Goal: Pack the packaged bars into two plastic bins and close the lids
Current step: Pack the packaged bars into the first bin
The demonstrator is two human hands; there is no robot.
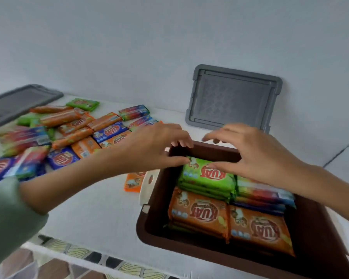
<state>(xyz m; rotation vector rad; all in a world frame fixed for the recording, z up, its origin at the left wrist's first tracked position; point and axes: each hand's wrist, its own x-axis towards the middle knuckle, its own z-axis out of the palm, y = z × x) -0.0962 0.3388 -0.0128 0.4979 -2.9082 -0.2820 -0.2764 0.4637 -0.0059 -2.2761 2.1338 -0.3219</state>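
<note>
A brown plastic bin [153,224] stands at the right with stacks of packaged bars inside. A green bar [201,178] tops the far-left stack, orange bars [199,214] lie in front, and multicolour bars [264,194] fill the far right. My left hand [157,146] reaches over the bin's far-left corner, thumb touching the green bar's corner. My right hand [256,152] hovers over the bin, thumb resting on the same green bar, fingers spread. Neither hand grips it. Several loose bars [73,131] lie in a heap on the white surface at the left.
A grey lid [234,97] leans against the wall behind the bin. Another grey lid [18,101] lies at the far left. One orange bar [132,182] lies beside the bin's white handle [145,186]. The counter's front edge runs along the bottom left.
</note>
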